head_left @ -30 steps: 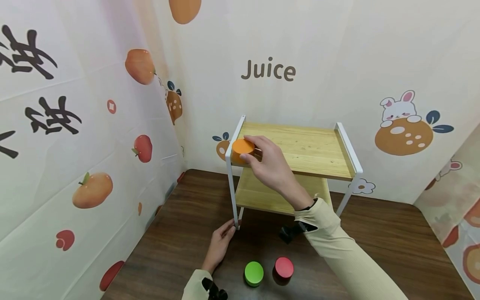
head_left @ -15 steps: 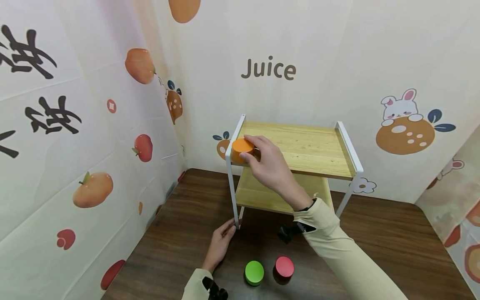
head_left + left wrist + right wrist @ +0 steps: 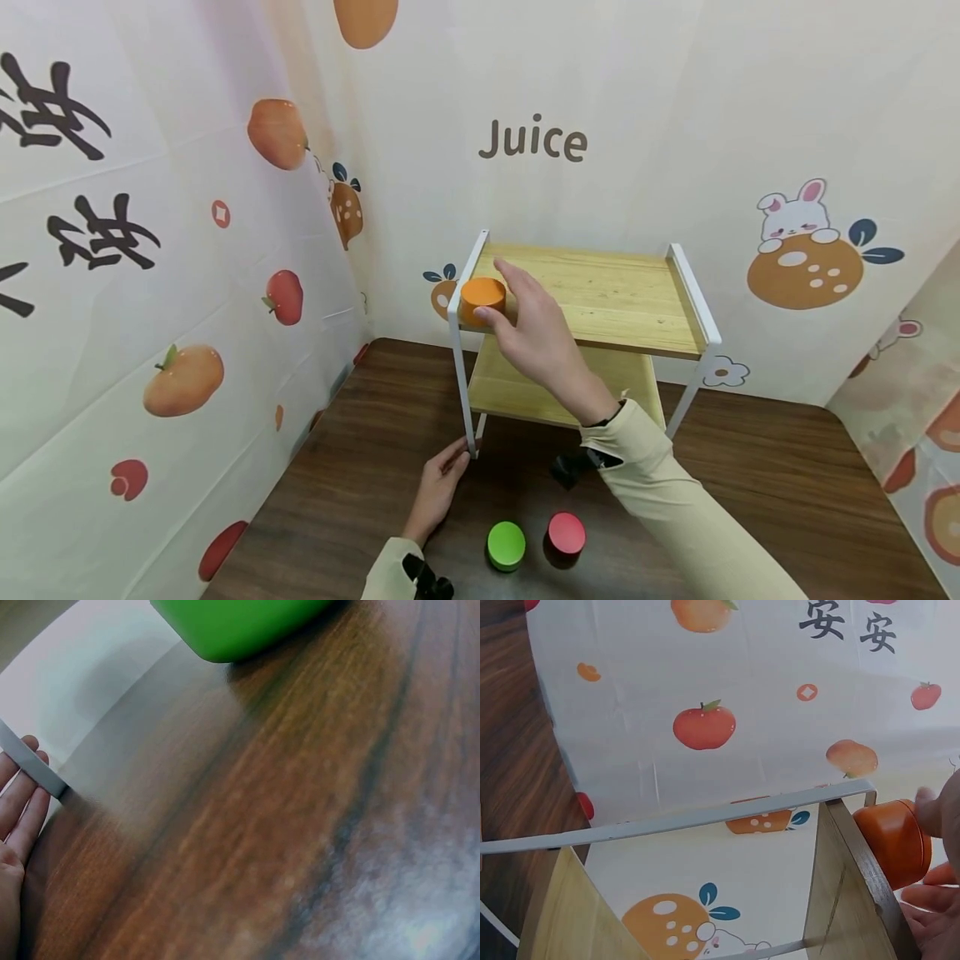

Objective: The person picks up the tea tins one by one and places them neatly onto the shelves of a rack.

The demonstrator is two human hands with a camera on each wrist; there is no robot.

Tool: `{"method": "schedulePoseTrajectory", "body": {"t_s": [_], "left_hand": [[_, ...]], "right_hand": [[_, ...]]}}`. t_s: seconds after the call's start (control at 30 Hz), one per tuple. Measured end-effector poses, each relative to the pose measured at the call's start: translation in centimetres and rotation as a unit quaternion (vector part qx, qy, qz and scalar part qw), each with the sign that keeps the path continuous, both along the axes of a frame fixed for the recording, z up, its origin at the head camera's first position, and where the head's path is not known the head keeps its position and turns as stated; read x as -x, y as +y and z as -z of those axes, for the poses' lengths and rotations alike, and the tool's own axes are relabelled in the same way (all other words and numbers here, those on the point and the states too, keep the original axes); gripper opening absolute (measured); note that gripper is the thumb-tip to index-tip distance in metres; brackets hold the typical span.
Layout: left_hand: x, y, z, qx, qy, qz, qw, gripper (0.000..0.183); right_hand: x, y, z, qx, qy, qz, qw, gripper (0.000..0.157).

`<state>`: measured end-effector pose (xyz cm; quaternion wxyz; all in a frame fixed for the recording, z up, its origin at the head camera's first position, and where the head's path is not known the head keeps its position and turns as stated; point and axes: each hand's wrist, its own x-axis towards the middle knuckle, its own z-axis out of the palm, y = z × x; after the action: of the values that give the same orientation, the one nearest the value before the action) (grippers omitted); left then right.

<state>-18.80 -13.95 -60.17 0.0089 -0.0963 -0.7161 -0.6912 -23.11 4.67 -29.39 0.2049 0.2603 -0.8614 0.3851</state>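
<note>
An orange round block (image 3: 482, 300) stands at the front left corner of a small two-tier shelf's wooden top (image 3: 622, 300), beside its white side rail. Around its right side is my right hand (image 3: 536, 333), index finger lifted away from it and thumb close to its front. In the right wrist view, the thumb is beside the orange block (image 3: 895, 841), the other fingers spread below. My left hand (image 3: 437, 492) holds the foot of the shelf's front left leg (image 3: 462, 383), its fingers behind the leg (image 3: 34, 766) in the left wrist view.
A green round block (image 3: 506, 546) and a red round block (image 3: 566, 533) stand on the dark wooden table (image 3: 787, 483) in front of the shelf. Below the top is a lower wooden tier (image 3: 517, 387). Printed cloth walls (image 3: 637, 100) enclose the table's back and sides.
My right hand has loosened from the orange block: its index finger has lifted off while the block stays at the corner. The left hand keeps its place at the leg.
</note>
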Motion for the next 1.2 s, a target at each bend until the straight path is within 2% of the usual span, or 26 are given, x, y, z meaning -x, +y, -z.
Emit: {"method": "schedulePoseTrajectory", "body": {"t_s": [0.13,0.27,0.37,0.47,0.6,0.73,0.87,0.93,1.03,1.13,1.2], "left_hand": [[-0.1,-0.2,-0.3,-0.008,-0.005,0.012,0.9999,0.042],[-0.5,-0.2,-1.4,-0.015,-0.006,0.021,0.9996,0.042],[-0.8,-0.1,-2.0,-0.002,-0.001,0.013,0.9999,0.042],[-0.7,0.1,-1.4,0.009,-0.005,0.000,0.9999,0.043],[-0.4,0.3,-0.4,0.014,-0.009,-0.008,0.9998,0.043],[-0.3,0.3,-0.2,0.010,0.008,-0.007,0.9999,0.044],[-0.2,0.2,-0.1,0.003,0.018,-0.004,0.9998,0.043],[-0.2,0.2,-0.1,0.004,0.011,-0.004,0.9999,0.042],[-0.2,0.2,-0.1,0.014,-0.006,-0.007,0.9999,0.043],[-0.2,0.2,-0.4,0.024,-0.027,-0.016,0.9992,0.045],[-0.5,0.2,-1.0,0.034,-0.034,-0.018,0.9987,0.045]], "right_hand": [[-0.1,0.2,0.1,0.014,0.015,0.009,1.000,0.071],[-0.2,0.3,0.3,0.033,0.037,-0.003,0.999,0.070],[-0.4,0.6,0.5,0.048,0.058,-0.013,0.997,0.069],[-1.0,1.1,1.0,0.063,0.081,-0.032,0.994,0.068],[-2.4,2.1,2.3,0.072,0.117,-0.080,0.987,0.067],[-4.2,3.4,4.5,0.074,0.137,-0.114,0.981,0.068],[-6.0,4.6,7.4,0.085,0.136,-0.125,0.979,0.067],[-6.8,5.1,8.9,0.099,0.136,-0.129,0.977,0.064],[-8.0,6.1,11.3,0.114,0.123,-0.123,0.978,0.058],[-9.2,7.2,14.0,0.118,0.089,-0.098,0.984,0.057],[-9.9,8.0,16.0,0.114,0.058,-0.077,0.989,0.060]]}}
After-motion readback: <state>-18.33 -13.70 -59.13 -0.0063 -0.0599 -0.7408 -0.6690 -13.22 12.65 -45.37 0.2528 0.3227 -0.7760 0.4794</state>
